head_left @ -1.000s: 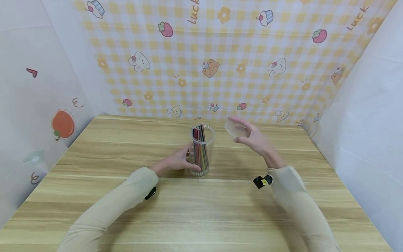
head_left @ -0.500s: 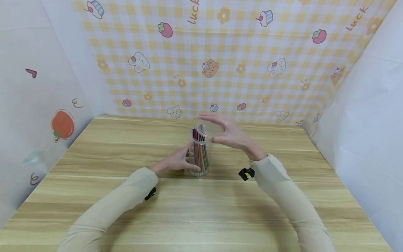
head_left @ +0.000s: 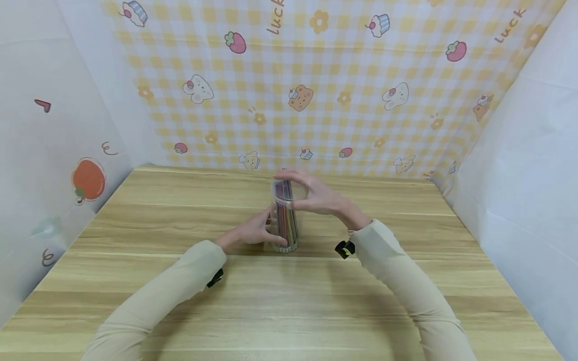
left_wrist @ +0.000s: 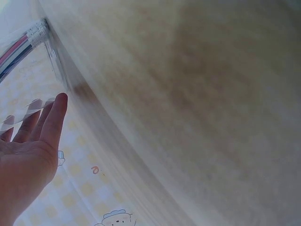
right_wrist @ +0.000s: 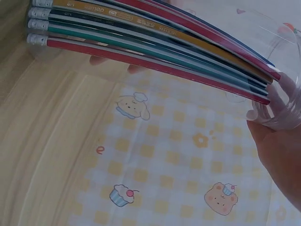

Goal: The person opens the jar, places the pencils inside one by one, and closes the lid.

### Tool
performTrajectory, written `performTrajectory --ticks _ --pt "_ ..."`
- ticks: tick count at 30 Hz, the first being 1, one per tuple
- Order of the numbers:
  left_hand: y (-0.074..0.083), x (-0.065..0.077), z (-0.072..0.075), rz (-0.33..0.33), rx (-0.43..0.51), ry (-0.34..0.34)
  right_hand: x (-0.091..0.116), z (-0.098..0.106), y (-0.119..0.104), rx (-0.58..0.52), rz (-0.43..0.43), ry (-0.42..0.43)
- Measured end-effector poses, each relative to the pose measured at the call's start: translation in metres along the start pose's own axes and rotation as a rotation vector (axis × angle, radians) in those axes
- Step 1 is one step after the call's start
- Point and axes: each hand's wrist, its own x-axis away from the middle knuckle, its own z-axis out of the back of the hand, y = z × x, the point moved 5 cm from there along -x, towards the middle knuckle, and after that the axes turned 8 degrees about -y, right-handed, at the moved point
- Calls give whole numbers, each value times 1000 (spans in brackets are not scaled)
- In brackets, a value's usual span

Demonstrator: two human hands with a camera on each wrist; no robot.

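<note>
A clear plastic cup [head_left: 274, 215] stands upright on the wooden table, with several coloured pencils [head_left: 287, 225] leaning inside it. Their eraser ends are at the bottom, as the right wrist view shows. My left hand [head_left: 253, 231] holds the cup low on its left side, thumb in front and fingers behind. Over the cup's mouth, my right hand [head_left: 322, 196] grips a clear round lid [right_wrist: 288, 120] between thumb and fingers, right at the rim. In the left wrist view, the fingers [left_wrist: 52, 122] lie along the clear wall, near the pencils' lower ends.
Around the cup extends the wood-grain table [head_left: 289, 306]. A yellow checked cloth [head_left: 253, 100] hangs along its back edge, and white sheets [head_left: 519, 175] close off both sides. Each wrist carries a small black camera [head_left: 345, 249].
My right hand has brought the lid leftward from beside the cup to over its mouth, then slightly lower onto the rim. The left hand and cup stay in place.
</note>
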Motion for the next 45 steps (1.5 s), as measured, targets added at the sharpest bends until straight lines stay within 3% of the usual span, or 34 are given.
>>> performTrajectory --ticks 10,20,30,38,45 --pt "3 1 0 -9 -11 -6 0 -5 -2 101 5 0" --pt "4 1 -1 -14 10 -21 -2 -8 -2 227 118 126" --pt "6 3 -1 -11 -2 -18 -3 -7 2 133 154 95" --pt "7 4 -1 9 4 -21 -2 0 -25 1 184 83" --pt "7 5 0 37 -35 -21 -7 -3 0 67 125 26"
